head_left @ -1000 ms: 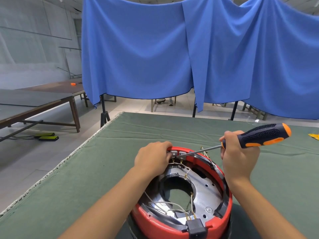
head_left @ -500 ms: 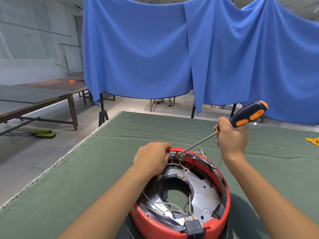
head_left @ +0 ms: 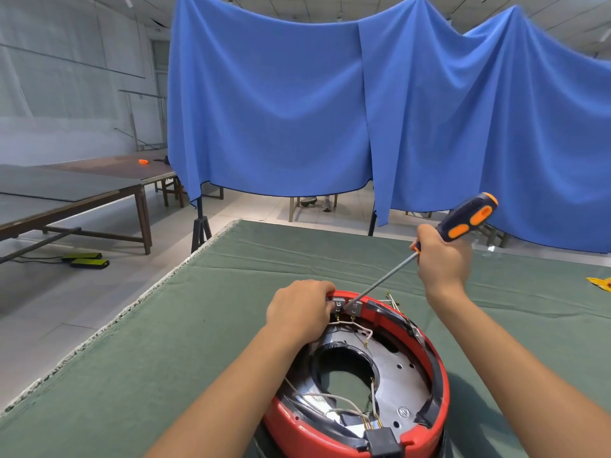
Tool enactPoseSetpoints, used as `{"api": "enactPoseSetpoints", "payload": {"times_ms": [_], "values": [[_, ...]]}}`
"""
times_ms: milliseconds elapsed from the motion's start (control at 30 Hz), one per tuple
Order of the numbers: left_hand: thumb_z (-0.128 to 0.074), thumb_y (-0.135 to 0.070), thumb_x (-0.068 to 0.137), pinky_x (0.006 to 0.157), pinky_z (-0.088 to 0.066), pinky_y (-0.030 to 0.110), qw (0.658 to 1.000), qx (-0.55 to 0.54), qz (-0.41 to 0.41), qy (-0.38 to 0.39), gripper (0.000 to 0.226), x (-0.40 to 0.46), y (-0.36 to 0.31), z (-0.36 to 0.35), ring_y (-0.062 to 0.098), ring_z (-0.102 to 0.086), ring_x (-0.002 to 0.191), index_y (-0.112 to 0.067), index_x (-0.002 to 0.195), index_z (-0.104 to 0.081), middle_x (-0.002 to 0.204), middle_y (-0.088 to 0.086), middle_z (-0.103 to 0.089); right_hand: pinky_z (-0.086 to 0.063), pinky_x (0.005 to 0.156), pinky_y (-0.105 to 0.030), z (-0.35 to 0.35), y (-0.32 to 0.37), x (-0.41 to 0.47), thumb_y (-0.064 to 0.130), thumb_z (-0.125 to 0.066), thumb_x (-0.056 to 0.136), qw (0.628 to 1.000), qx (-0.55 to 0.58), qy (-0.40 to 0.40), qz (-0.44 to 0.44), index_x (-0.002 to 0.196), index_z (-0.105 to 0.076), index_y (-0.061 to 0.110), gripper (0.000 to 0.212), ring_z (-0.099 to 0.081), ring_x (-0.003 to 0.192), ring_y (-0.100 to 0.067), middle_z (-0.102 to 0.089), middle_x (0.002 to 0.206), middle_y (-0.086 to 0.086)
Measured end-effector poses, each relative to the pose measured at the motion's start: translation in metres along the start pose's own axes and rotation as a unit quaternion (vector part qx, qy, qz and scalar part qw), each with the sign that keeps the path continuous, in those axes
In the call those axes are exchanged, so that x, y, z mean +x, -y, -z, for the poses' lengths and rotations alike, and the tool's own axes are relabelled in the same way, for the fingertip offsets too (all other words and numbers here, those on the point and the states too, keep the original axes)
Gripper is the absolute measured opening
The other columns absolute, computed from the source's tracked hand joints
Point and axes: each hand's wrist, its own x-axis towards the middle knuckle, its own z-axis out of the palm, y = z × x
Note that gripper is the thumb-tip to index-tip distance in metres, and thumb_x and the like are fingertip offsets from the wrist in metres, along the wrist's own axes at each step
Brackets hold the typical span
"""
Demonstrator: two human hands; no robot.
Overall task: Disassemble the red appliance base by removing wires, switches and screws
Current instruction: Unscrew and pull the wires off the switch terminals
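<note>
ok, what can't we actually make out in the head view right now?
- Left hand fingertips: curled over the red base rim, hidden by the hand's back.
- Screwdriver tip at the switch terminals: too small to tell whether it sits in a screw.
- Near edge of the base and black connector: cut off by the bottom edge.
- Yellow object: cut off by the right edge.
- Orange item on the far table: too small.

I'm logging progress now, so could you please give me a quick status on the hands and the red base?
Left hand gripping red base rim at switches. Right hand holding screwdriver, tip between them. Wires attached.
</note>
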Motion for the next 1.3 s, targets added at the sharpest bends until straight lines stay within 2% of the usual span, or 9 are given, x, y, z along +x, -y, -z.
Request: {"api": "enactPoseSetpoints", "payload": {"times_ms": [167, 367, 467, 567, 767, 1000, 1133, 1233, 1300], "values": [[-0.047, -0.031, 0.094, 0.072, -0.036, 0.032, 1.0, -0.004, 0.006, 0.0, 0.018, 0.002, 0.001, 0.0, 0.024, -0.056, 0.102, -0.028, 0.107, -0.059, 0.106, -0.002, -0.064, -0.035, 0.054, -0.033, 0.015, -0.005, -0.032, 0.022, -0.055, 0.066, 0.996, 0.068, -0.022, 0.05, 0.051, -0.049, 0.014, 0.018, -0.039, 0.045, -0.014, -0.044, 0.041, 0.011], [-0.047, -0.031, 0.094, 0.071, -0.036, 0.032, 1.0, -0.006, 0.008, 0.0, 0.017, 0.002, 0.0, -0.001, 0.024, -0.057, 0.102, -0.028, 0.106, -0.059, 0.106, -0.003, -0.065, -0.033, 0.05, -0.028, 0.015, -0.001, -0.029, 0.021, -0.054, 0.066, 0.996, 0.04, -0.006, 0.073, 0.056, -0.047, -0.001, 0.026, -0.038, 0.045, -0.016, -0.04, 0.04, 0.009], [-0.048, -0.031, 0.094, 0.069, -0.036, 0.031, 1.0, -0.004, 0.005, -0.001, 0.015, 0.002, 0.0, -0.001, 0.025, -0.057, 0.1, -0.028, 0.103, -0.058, 0.103, -0.002, -0.065, -0.034, 0.042, -0.02, 0.008, 0.001, -0.017, 0.025, -0.052, 0.066, 0.998, 0.005, -0.007, 0.07, 0.052, -0.048, 0.01, 0.02, -0.04, 0.04, -0.008, -0.044, 0.038, 0.01], [-0.048, -0.03, 0.093, 0.07, -0.036, 0.032, 1.0, -0.004, 0.004, 0.0, 0.016, 0.002, 0.0, 0.0, 0.026, -0.056, 0.101, -0.027, 0.104, -0.059, 0.104, -0.001, -0.065, -0.033, 0.038, -0.014, 0.0, 0.0, -0.002, 0.019, -0.054, 0.072, 0.998, -0.015, -0.013, 0.053, 0.057, -0.052, 0.008, 0.019, -0.042, 0.036, -0.002, -0.047, 0.037, 0.011], [-0.048, -0.03, 0.093, 0.07, -0.036, 0.033, 1.0, -0.003, 0.004, 0.005, 0.014, 0.001, 0.0, 0.001, 0.026, -0.056, 0.1, -0.027, 0.101, -0.058, 0.104, 0.0, -0.065, -0.037, 0.049, -0.022, -0.014, -0.001, 0.014, 0.018, -0.056, 0.077, 0.999, -0.038, -0.02, 0.021, 0.051, -0.047, 0.02, 0.028, -0.05, 0.047, -0.008, -0.051, 0.039, 0.011], [-0.047, -0.029, 0.094, 0.069, -0.035, 0.032, 1.0, -0.002, 0.002, 0.01, 0.01, -0.001, -0.001, 0.003, 0.026, -0.056, 0.098, -0.027, 0.097, -0.056, 0.103, 0.001, -0.064, -0.037, 0.052, -0.024, -0.011, 0.007, 0.009, 0.018, -0.058, 0.079, 0.998, -0.056, -0.009, 0.003, 0.054, -0.048, 0.02, 0.026, -0.05, 0.05, -0.011, -0.051, 0.045, 0.01], [-0.046, -0.03, 0.095, 0.071, -0.037, 0.034, 1.0, 0.005, 0.001, 0.009, 0.014, -0.002, -0.001, 0.002, 0.026, -0.056, 0.101, -0.026, 0.103, -0.057, 0.105, 0.001, -0.063, -0.033, 0.04, -0.017, 0.006, 0.008, -0.019, 0.024, -0.056, 0.07, 0.999, -0.018, -0.022, 0.029, 0.061, -0.056, 0.006, 0.02, -0.044, 0.038, -0.003, -0.047, 0.038, 0.012], [-0.045, -0.031, 0.096, 0.07, -0.036, 0.033, 1.0, 0.009, 0.002, 0.004, 0.014, 0.0, -0.001, 0.002, 0.026, -0.056, 0.101, -0.027, 0.103, -0.057, 0.106, 0.0, -0.063, -0.031, 0.041, -0.018, 0.02, 0.006, -0.049, 0.021, -0.055, 0.067, 0.996, 0.033, -0.02, 0.082, 0.058, -0.045, -0.003, 0.027, -0.035, 0.042, -0.009, -0.039, 0.042, 0.007], [-0.045, -0.031, 0.096, 0.07, -0.035, 0.033, 1.0, 0.012, 0.0, 0.005, 0.013, 0.001, 0.0, 0.0, 0.026, -0.056, 0.1, -0.027, 0.102, -0.056, 0.106, 0.0, -0.063, -0.029, 0.042, -0.018, 0.023, 0.009, -0.058, 0.016, -0.055, 0.068, 0.993, 0.045, 0.006, 0.105, 0.062, -0.041, -0.011, 0.031, -0.032, 0.046, -0.012, -0.037, 0.05, -0.004]]}}
